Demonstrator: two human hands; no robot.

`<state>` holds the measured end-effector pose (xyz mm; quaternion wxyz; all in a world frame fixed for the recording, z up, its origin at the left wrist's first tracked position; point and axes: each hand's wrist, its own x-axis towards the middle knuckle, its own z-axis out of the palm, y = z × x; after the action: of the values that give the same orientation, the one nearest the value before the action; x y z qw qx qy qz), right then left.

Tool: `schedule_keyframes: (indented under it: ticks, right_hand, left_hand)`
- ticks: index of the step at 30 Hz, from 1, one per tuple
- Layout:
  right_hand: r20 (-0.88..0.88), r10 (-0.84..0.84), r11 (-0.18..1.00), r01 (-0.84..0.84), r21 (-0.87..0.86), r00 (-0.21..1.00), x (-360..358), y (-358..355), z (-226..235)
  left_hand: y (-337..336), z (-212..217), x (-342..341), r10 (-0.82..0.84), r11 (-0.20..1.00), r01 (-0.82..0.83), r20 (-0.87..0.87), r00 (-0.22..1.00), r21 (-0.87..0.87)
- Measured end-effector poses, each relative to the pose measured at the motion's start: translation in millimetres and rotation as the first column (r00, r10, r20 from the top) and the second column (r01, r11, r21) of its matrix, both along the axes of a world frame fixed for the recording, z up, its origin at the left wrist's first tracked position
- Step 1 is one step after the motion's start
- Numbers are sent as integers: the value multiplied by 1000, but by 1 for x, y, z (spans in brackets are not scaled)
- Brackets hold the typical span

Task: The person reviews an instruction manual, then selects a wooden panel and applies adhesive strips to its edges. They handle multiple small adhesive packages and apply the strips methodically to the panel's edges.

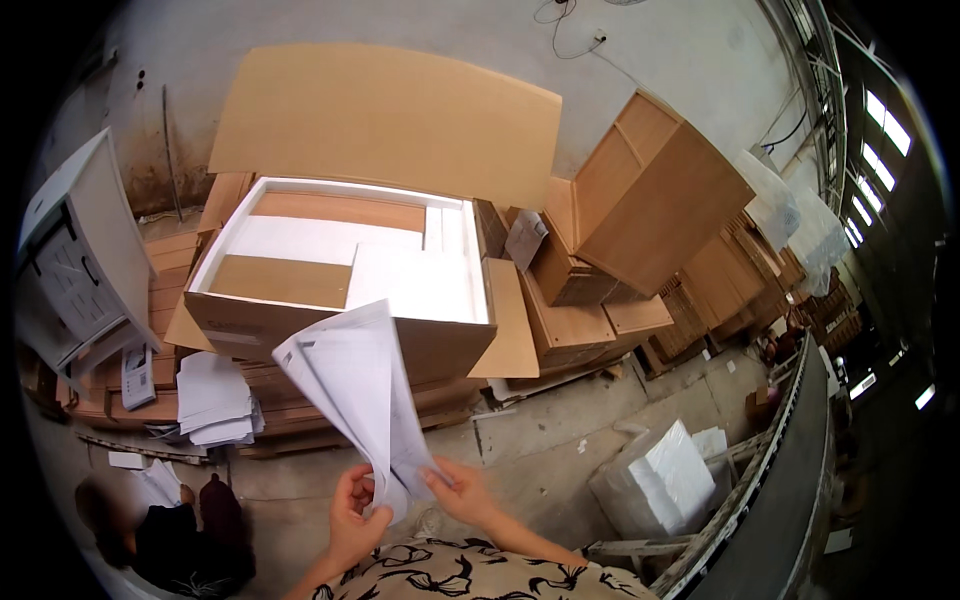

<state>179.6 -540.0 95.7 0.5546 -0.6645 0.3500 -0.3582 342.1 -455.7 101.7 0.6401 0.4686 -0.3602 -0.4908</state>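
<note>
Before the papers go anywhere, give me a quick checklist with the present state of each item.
1. Both hands on the papers: ok; left hand and right hand pinch the lower edge.
2. Sheets held together: not ok; they fan apart toward the top.
3. Box open: ok; flap stands up.
4. Room on top of the box's contents: ok; flat white foam and wood panels lie level.
5. Sheet count: cannot tell.
6. Space below the hands: not ok; another person crouches at lower left.
</note>
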Motion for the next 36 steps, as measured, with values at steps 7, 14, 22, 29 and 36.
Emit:
schedule_keyframes:
  ticks: [7,14,22,29,36]
  right_hand:
    - [-50,-40,990,33,-137,998,-69,-52,17]
    - [25,-206,971,207,-117,978,-141,-101,14]
    - [201,-419,908,407,99,885,-189,-134,11]
    - [229,-474,879,438,190,850,-176,-136,15]
    - [228,-550,826,484,289,804,-130,-129,1]
  left_hand:
    - [-77,24,-69,-72,990,69,-18,997,-125]
    - [-126,44,-107,-73,990,82,80,994,-115]
    - [-138,52,-77,159,985,-156,46,986,-69]
    - [-139,50,-20,218,976,-218,-11,976,-1]
    - [-138,35,39,200,978,-196,-60,978,71]
